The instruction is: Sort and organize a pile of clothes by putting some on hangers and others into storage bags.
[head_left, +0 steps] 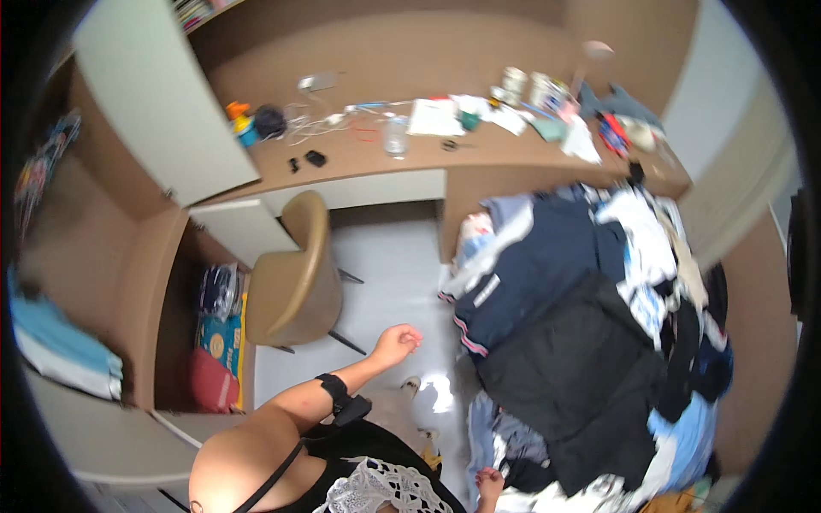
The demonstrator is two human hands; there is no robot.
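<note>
My left hand point(400, 344) is held out in front of me over the pale floor, its fingers loosely curled in and nothing in them. The wrist on that arm carries a black strap with a small device point(344, 402). Low in the view, my right hand point(490, 483) hangs beside the near left edge of the clothes pile; its fingers also look curled, with nothing seen in them. A large black garment point(573, 359) lies spread over the pile, beside a navy jacket point(539, 261) with striped cuffs. White clothes point(641, 235) and light blue clothes point(691, 440) surround them.
A tan chair point(295, 278) stands at a brown desk point(342, 175) holding a clear bottle point(395, 137), papers point(434, 117), cables and a plush shark point(629, 107). On the left, an open wardrobe point(141, 316) holds hanging clothes and a red bag point(214, 380); its pale door point(158, 94) stands ajar.
</note>
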